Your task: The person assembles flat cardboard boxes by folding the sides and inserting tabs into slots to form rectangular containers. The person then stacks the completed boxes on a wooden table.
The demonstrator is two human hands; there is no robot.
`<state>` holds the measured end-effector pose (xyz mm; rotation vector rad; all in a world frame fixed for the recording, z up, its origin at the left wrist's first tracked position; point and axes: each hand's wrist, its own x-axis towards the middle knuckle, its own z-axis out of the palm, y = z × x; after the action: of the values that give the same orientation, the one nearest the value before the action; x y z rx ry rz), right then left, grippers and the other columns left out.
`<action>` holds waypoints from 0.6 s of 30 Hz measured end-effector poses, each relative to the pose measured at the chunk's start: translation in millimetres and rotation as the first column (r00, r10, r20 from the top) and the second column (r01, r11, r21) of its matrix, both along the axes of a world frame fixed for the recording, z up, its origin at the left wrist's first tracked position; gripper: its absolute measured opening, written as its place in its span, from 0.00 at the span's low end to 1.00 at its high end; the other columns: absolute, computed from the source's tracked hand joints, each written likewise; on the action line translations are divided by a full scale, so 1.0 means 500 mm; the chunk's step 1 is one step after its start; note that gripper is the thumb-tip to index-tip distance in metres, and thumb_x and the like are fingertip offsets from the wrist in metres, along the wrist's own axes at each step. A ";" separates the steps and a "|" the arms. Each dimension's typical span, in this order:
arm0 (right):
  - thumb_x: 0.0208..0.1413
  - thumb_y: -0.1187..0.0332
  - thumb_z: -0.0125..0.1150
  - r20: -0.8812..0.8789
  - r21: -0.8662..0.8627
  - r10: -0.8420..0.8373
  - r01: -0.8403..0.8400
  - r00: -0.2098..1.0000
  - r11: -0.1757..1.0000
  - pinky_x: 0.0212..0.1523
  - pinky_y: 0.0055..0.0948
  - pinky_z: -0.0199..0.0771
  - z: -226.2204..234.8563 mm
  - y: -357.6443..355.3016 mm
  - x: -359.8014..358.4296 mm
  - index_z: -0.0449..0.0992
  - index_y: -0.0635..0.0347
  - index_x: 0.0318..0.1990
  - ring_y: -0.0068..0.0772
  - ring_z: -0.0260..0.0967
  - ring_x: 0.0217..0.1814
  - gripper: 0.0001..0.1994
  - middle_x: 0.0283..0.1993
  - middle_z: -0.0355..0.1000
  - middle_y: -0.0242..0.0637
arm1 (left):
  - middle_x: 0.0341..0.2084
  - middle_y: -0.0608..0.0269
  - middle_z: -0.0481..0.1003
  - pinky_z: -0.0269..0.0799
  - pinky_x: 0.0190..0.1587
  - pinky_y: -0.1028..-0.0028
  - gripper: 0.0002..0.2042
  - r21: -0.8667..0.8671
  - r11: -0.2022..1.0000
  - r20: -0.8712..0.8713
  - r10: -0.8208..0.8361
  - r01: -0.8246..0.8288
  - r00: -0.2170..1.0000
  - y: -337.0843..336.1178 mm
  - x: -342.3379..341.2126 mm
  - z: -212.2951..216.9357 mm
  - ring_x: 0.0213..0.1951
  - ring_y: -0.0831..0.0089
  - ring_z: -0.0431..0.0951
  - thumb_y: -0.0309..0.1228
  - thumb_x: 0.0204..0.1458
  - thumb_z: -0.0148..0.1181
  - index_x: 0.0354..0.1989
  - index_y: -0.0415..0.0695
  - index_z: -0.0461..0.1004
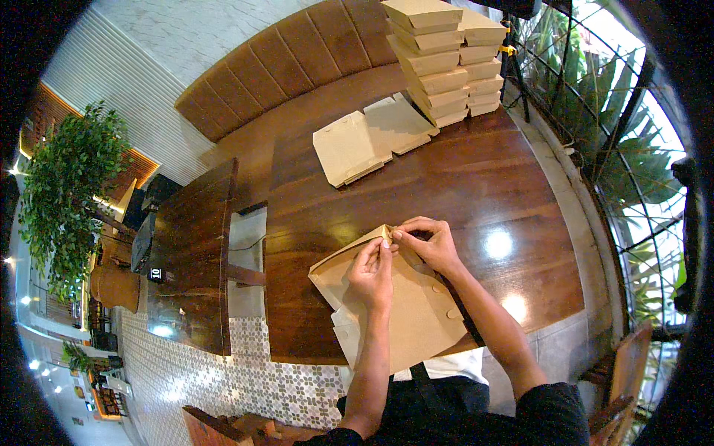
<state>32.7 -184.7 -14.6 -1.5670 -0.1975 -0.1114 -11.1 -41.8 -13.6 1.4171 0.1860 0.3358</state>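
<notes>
The fingers [370, 258] hide part of the cardboard blank [420, 320] beneath them.

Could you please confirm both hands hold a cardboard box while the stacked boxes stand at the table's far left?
No: the head view shows the stacked boxes at the far right of the table. The left hand and right hand hold the cardboard box.

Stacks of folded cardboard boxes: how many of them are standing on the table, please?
2. The left stack stands at the far end of the table, beside the unfolded cardboard; the right stack is next to it. Others may be hidden behind them.
</notes>
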 end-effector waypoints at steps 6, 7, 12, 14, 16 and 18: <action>0.59 0.70 0.74 0.011 0.037 0.021 -0.021 1.000 0.999 0.47 0.28 0.77 -0.007 0.002 0.003 0.88 0.66 0.41 0.26 0.78 0.43 0.08 0.41 0.84 0.39 | 0.43 0.50 0.84 0.86 0.47 0.70 0.12 0.057 0.998 0.039 -0.001 -0.001 0.999 0.001 0.005 -0.014 0.41 0.67 0.87 0.23 0.65 0.64 0.52 0.28 0.78; 0.59 0.70 0.74 0.012 0.039 0.021 -0.021 1.000 0.999 0.47 0.28 0.77 -0.008 0.002 0.002 0.88 0.66 0.41 0.26 0.78 0.43 0.08 0.41 0.83 0.39 | 0.42 0.51 0.84 0.86 0.47 0.71 0.12 0.087 0.996 0.058 0.000 -0.005 0.998 0.002 0.006 -0.017 0.41 0.68 0.87 0.23 0.65 0.64 0.52 0.28 0.78; 0.59 0.71 0.74 0.010 0.040 0.005 -0.005 1.000 0.999 0.47 0.28 0.76 -0.010 0.005 0.000 0.88 0.65 0.41 0.27 0.78 0.44 0.08 0.41 0.83 0.39 | 0.42 0.52 0.83 0.85 0.48 0.72 0.12 0.112 0.994 0.032 -0.009 0.005 0.999 0.003 0.005 -0.019 0.42 0.69 0.86 0.21 0.65 0.63 0.53 0.27 0.78; 0.58 0.71 0.74 0.015 0.008 -0.022 0.022 1.000 1.000 0.47 0.28 0.76 -0.011 0.009 0.000 0.89 0.65 0.41 0.27 0.78 0.44 0.07 0.41 0.83 0.38 | 0.41 0.52 0.83 0.85 0.48 0.72 0.12 0.127 0.992 0.015 -0.001 -0.001 1.000 0.002 0.006 -0.017 0.41 0.69 0.86 0.21 0.65 0.63 0.53 0.27 0.78; 0.58 0.70 0.74 0.030 0.035 -0.036 0.035 0.999 0.999 0.47 0.28 0.76 -0.012 0.013 -0.001 0.89 0.64 0.41 0.27 0.78 0.44 0.07 0.41 0.83 0.38 | 0.41 0.52 0.83 0.85 0.47 0.72 0.12 0.126 0.992 0.023 -0.001 -0.002 1.000 0.000 0.006 -0.015 0.41 0.70 0.86 0.21 0.65 0.63 0.53 0.28 0.78; 0.58 0.70 0.74 0.036 0.036 -0.047 0.045 0.998 0.998 0.47 0.28 0.76 -0.013 0.014 -0.003 0.89 0.64 0.42 0.27 0.78 0.45 0.07 0.41 0.83 0.38 | 0.41 0.52 0.83 0.85 0.47 0.72 0.12 0.122 0.993 0.038 -0.001 -0.003 0.999 -0.001 0.005 -0.012 0.41 0.70 0.86 0.22 0.65 0.63 0.53 0.28 0.78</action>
<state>31.2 -177.5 -21.0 -1.5356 -0.1875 -0.1789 -8.5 -42.4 -19.8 1.5297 0.1365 0.3801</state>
